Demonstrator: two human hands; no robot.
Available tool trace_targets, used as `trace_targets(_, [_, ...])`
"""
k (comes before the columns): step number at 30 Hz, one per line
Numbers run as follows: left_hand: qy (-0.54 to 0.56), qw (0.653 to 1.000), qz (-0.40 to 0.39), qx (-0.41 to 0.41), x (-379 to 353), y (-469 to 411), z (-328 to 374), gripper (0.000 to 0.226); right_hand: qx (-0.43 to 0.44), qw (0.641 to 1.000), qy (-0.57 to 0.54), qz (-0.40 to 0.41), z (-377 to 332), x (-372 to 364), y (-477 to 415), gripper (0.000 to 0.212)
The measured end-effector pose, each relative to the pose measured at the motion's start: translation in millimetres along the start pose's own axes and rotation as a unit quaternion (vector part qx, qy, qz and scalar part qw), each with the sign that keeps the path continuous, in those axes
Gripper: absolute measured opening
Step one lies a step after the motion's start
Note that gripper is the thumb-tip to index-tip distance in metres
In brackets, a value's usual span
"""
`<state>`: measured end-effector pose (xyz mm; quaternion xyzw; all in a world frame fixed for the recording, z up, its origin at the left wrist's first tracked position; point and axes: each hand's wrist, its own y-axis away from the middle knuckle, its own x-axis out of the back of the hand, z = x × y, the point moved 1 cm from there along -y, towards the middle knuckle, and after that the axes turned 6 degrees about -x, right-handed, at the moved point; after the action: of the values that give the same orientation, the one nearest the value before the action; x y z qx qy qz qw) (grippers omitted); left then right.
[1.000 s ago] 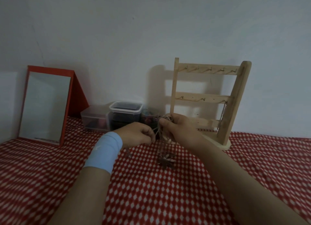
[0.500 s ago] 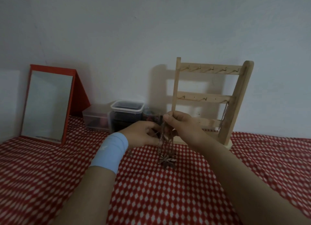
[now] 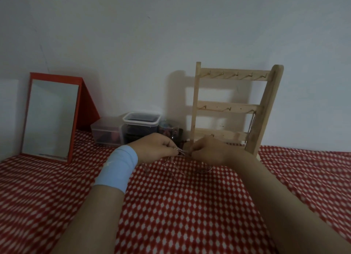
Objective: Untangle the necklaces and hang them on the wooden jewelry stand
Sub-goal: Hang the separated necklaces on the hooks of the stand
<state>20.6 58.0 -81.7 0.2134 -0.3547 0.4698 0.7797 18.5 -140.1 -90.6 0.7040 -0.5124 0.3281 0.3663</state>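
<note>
Silver-toned metal, fine-linked and limp: the tangled thin chain necklaces (image 3: 179,150) are stretched in a short taut run between our two hands. They sit low over the surface, just in front of the stand, and slack loops droop from there, it seems, onto the red-and-white checked cloth (image 3: 180,206).

Our left grip (image 3: 153,149) (light blue stretchy wristband (image 3: 117,168) behind it) is closed in a fingertip pinch on one end of that run. Our right grip (image 3: 209,149) pinches the other end, fingers curled in.

We judge the chains to be very light, floppy and a little slippery. They have no stiffness to push against, so they will only follow a pull. Hard tugging would likely tighten the knot or kink a link. We would hold close beside the tangle with our fingertips and tease the strands apart, then carry each chain by its clasp end.

Far right stands the pale wooden ladder-shaped jewelry stand (image 3: 228,105), its flat rails set with small brass-coloured hooks. One beaded-looking chain (image 3: 251,126) already hangs from the right end of the middle rail. Far left leans a red-framed rectangular mirror (image 3: 50,117). Between mirror and stand sit two clear plastic boxes (image 3: 141,120) and a small dark round jar (image 3: 169,128).
</note>
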Motion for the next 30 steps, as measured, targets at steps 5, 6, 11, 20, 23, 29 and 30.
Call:
trace_targets(5, [-0.018, 1.000, -0.015, 0.002, -10, -5, -4, 0.015, -0.067, 0.992, 0.105, -0.038, 1, -2, 0, 0.027])
trace_targets(6, [-0.022, 1.000, -0.018, 0.001, -12, -5, -5, 0.018, -0.083, 0.989, 0.111, -0.053, 0, -2, 1, 0.037])
trace_targets(11, [-0.083, 0.997, -0.004, 0.000, -9, -4, -12, 0.022, -0.095, 0.986, 0.126, -0.059, 3, -6, 0, 0.056])
trace_targets(20, [-0.178, 0.979, -0.063, 0.076, -15, -8, -18, 0.043, -0.064, 0.956, 0.286, 0.003, -2, -4, 5, 0.024])
trace_targets(23, [-0.198, 0.972, -0.096, 0.081, -19, -9, -16, 0.057, 0.045, 0.965, 0.239, 0.098, -16, -14, 5, 0.014])
trace_targets(29, [-0.205, 0.972, -0.077, 0.090, -22, -13, -20, 0.039, 0.152, 0.977, 0.147, 0.032, -21, -46, -7, 0.026])
trace_targets(30, [-0.205, 0.971, -0.081, 0.092, -22, -13, -19, 0.041, 0.149, 0.977, 0.153, 0.027, -20, -47, -7, 0.028])
